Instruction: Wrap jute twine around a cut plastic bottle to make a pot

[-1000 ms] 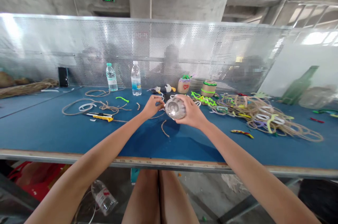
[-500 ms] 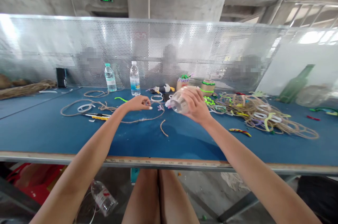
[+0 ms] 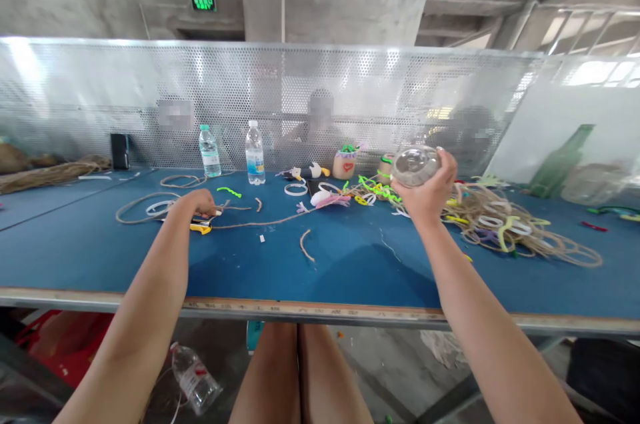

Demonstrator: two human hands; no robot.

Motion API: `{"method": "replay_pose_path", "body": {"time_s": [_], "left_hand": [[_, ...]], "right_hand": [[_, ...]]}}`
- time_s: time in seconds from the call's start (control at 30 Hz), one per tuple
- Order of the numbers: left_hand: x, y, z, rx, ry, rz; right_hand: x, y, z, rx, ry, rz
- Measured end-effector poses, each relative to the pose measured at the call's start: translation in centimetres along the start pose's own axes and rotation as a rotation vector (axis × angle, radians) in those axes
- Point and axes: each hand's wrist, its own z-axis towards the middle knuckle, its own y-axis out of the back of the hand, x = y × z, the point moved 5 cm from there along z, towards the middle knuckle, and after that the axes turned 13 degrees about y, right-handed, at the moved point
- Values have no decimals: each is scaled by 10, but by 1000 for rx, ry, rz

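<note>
My right hand [image 3: 434,187] is wrapped round a clear rounded container [image 3: 415,165], held up above the table at the right of centre. My left hand [image 3: 203,203] is low over the table at the left, fingers curled down at the twine; what they pinch, if anything, is too small to make out. A yellow cutter [image 3: 201,227] lies just below that hand. Beside it, a loop of twine [image 3: 131,211] and a white ring [image 3: 157,207] rest on the blue tabletop. A short piece of twine [image 3: 306,246] lies near the middle.
Two water bottles [image 3: 255,157] stand at the back, near a jar with a red heart [image 3: 344,164]. Tangled twine and pipe cleaners [image 3: 493,221] cover the right side. A green glass bottle [image 3: 563,161] leans at the far right. A perforated metal screen [image 3: 300,71] runs behind.
My right hand has carried the clear container to the right and slightly up. My left hand has moved left and down to the twine. The jar and a pink-and-white item now show.
</note>
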Motion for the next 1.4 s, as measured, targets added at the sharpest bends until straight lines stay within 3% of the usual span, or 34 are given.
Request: {"method": "replay_pose_path", "body": {"time_s": [0.1,0.2,0.27,0.43,0.5,0.6,0.67,0.77,0.83,1.0,1.1,1.2,1.3,1.4], "left_hand": [[-17,9,-2,-22,10,19],[-67,41,-6,-191,-91,-53],[-123,68,-14,-298,-213,-129],[-297,123,-60,-434,-637,-325],[-349,128,-78,-434,-761,-366],[-392,104,-90,-280,-846,-309],[-398,73,-88,-96,-828,-220],[-381,27,-77,179,-763,-123],[-360,8,-68,269,-744,-148],[-289,-20,-46,356,-657,-407],[-249,-50,-53,545,-612,-564],[-225,-79,-69,700,-598,-701],[-217,-88,-76,734,-576,-801],[-212,-76,-70,619,-551,-901]], "right_hand": [[14,-4,3,4,62,25],[35,-14,4,61,153,84],[53,-24,3,144,248,153],[102,-38,-13,370,571,287],[116,-38,-20,425,653,312],[128,-34,-25,456,725,323],[131,-32,-25,445,743,310],[131,-30,-22,414,744,279],[128,-29,-20,398,737,258],[120,-27,-17,322,725,224],[122,-22,-18,200,770,223],[130,-16,-21,99,841,233],[136,-14,-24,78,855,195],[132,-17,-23,164,766,190]]}}
